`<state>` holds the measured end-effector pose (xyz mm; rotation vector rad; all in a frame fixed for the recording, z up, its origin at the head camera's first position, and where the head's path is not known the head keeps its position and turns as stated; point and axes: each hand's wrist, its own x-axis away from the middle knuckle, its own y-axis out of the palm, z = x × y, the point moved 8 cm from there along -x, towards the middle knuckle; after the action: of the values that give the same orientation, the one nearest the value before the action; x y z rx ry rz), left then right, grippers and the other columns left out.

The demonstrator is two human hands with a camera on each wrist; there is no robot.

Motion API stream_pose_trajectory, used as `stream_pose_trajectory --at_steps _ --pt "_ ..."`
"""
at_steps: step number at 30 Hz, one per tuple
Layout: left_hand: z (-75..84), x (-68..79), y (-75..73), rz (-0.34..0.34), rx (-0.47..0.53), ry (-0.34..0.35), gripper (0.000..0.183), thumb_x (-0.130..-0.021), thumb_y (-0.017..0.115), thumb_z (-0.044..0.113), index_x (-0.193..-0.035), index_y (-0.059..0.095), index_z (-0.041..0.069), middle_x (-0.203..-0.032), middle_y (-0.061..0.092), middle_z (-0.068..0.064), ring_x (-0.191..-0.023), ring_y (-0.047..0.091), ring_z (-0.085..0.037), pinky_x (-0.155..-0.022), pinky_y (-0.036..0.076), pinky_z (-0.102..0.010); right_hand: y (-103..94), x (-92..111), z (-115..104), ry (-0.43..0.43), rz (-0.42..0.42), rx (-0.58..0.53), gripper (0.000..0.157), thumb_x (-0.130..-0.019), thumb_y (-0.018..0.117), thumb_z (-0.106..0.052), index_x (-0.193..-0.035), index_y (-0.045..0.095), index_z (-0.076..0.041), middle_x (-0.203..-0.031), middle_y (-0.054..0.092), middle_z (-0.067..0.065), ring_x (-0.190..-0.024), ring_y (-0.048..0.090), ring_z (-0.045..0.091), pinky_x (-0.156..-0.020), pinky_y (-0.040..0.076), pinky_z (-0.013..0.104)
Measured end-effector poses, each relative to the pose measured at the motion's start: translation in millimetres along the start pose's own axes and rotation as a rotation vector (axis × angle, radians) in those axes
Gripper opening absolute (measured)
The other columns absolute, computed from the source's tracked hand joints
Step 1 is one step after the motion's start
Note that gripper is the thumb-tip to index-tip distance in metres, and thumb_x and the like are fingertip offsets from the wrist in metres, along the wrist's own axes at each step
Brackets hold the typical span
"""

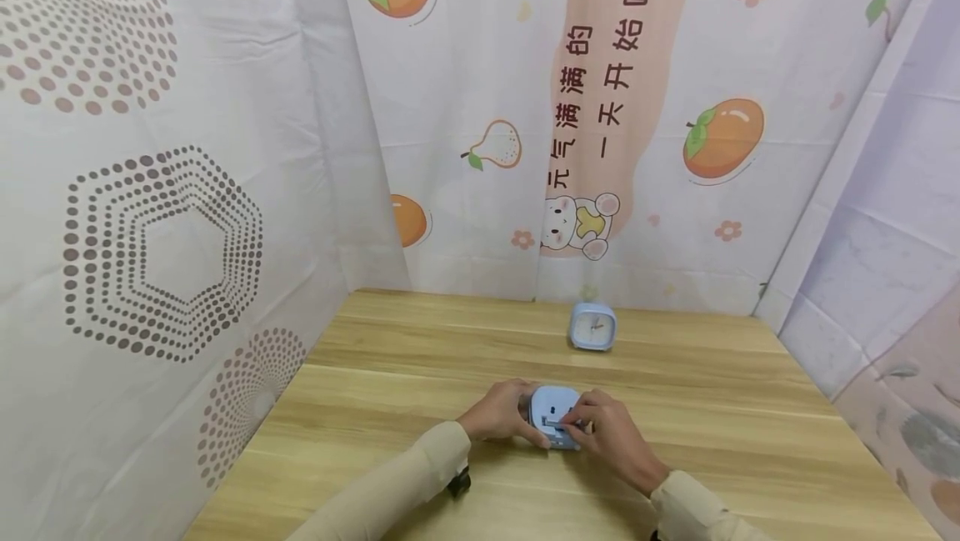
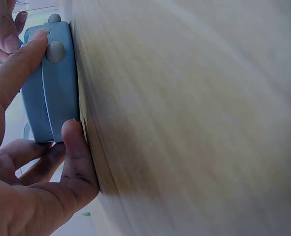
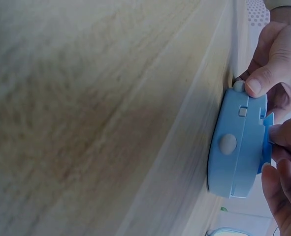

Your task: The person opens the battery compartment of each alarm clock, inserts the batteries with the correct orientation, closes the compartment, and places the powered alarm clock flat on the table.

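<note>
A light-blue alarm clock (image 1: 553, 400) lies face down on the wooden table, its back turned up. My left hand (image 1: 501, 412) grips it from the left side, the thumb near its foot edge and the other fingers round the far side. In the right wrist view, a small blue battery cover (image 3: 267, 145) stands tilted up off the back of the clock (image 3: 229, 167). My right hand (image 1: 609, 433) pinches that cover between thumb and fingertips. Whether a battery sits inside cannot be made out.
A second light-blue clock (image 1: 592, 327) stands upright farther back on the wooden table (image 1: 420, 341), its dial facing me. Printed curtains (image 1: 465, 216) close off the back and both sides.
</note>
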<state>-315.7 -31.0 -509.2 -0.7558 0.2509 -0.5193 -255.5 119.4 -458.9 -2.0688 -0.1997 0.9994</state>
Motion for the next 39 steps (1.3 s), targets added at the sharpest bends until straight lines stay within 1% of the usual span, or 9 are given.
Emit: stream_pose_trajectory --at_steps 4,8,11,16,21,24,29,34,39 --pt "0.0 -0.5 0.3 -0.002 0.012 0.004 0.085 -0.069 0.097 0.038 -0.144 0.061 0.022 -0.125 0.063 0.009 -0.104 0.055 -0.003 -0.092 0.047 -0.026 -0.8 -0.7 -6.1 -0.074 0.043 0.043 0.024 -0.069 0.093 0.001 -0.079 0.08 -0.016 -0.083 0.065 -0.012 -0.083 0.057 0.005 -0.072 0.054 0.028" --pt "1.1 -1.1 -0.6 0.0 0.016 0.015 0.084 -0.068 0.098 0.039 -0.143 0.062 0.023 -0.123 0.063 0.012 -0.106 0.055 -0.003 -0.093 0.047 -0.027 -1.3 -1.5 -9.2 -0.114 0.064 0.044 0.024 -0.068 0.093 0.002 -0.08 0.081 -0.016 -0.082 0.066 -0.012 -0.081 0.057 0.005 -0.071 0.053 0.027" --pt "1.2 -1.3 -0.8 0.001 0.016 0.014 0.084 -0.067 0.098 0.039 -0.142 0.063 0.023 -0.124 0.063 0.013 -0.109 0.055 -0.004 -0.096 0.046 -0.029 0.0 -1.7 -9.9 -0.12 0.055 0.062 0.024 -0.068 0.094 0.001 -0.08 0.081 -0.015 -0.083 0.066 -0.011 -0.081 0.056 0.005 -0.071 0.054 0.028" --pt "1.8 -0.8 -0.7 0.005 0.012 0.01 0.084 -0.067 0.098 0.039 -0.142 0.063 0.024 -0.127 0.063 0.012 -0.112 0.055 -0.005 -0.098 0.046 -0.03 2.4 -1.1 -11.4 -0.128 0.036 0.128 0.025 -0.066 0.095 0.0 -0.08 0.08 -0.014 -0.083 0.065 -0.009 -0.082 0.055 0.006 -0.07 0.055 0.029" --pt "3.6 0.2 -1.0 0.004 0.001 0.018 0.082 -0.069 0.097 0.038 -0.142 0.063 0.025 -0.122 0.063 0.013 -0.108 0.055 -0.004 -0.095 0.046 -0.029 1.1 -0.4 -16.5 -0.149 0.055 0.177 0.026 -0.064 0.095 0.001 -0.078 0.079 -0.014 -0.083 0.064 -0.009 -0.08 0.053 0.007 -0.067 0.054 0.026" --pt "2.2 0.4 -0.2 0.003 -0.004 0.002 0.082 -0.068 0.097 0.039 -0.142 0.063 0.026 -0.122 0.063 0.012 -0.108 0.055 -0.005 -0.096 0.046 -0.03 1.0 0.1 -18.3 -0.167 0.068 0.181 0.027 -0.063 0.096 0.001 -0.078 0.079 -0.014 -0.083 0.064 -0.009 -0.08 0.053 0.006 -0.067 0.054 0.025" --pt "0.0 1.6 1.2 0.002 0.01 -0.025 0.082 -0.067 0.098 0.038 -0.141 0.063 0.026 -0.123 0.063 0.011 -0.109 0.056 -0.006 -0.097 0.047 -0.032 4.2 0.1 -15.9 -0.151 0.046 0.177 0.027 -0.063 0.096 0.002 -0.078 0.079 -0.013 -0.084 0.065 -0.01 -0.081 0.054 0.006 -0.068 0.055 0.025" --pt "0.8 1.5 0.1 0.002 0.018 -0.024 0.082 -0.068 0.098 0.038 -0.142 0.063 0.027 -0.124 0.063 0.011 -0.107 0.055 -0.005 -0.097 0.046 -0.032 8.0 -3.2 -14.9 -0.131 0.002 0.191 0.024 -0.067 0.095 -0.001 -0.081 0.08 -0.013 -0.085 0.066 -0.008 -0.081 0.055 0.007 -0.069 0.055 0.026" --pt "1.3 1.0 -0.5 0.004 0.001 -0.012 0.083 -0.068 0.097 0.04 -0.142 0.063 0.027 -0.125 0.063 0.01 -0.107 0.056 -0.005 -0.096 0.046 -0.031 9.2 -5.9 -15.4 -0.127 -0.014 0.195 0.021 -0.068 0.094 -0.002 -0.081 0.079 -0.012 -0.087 0.067 -0.007 -0.083 0.057 0.009 -0.071 0.055 0.028"
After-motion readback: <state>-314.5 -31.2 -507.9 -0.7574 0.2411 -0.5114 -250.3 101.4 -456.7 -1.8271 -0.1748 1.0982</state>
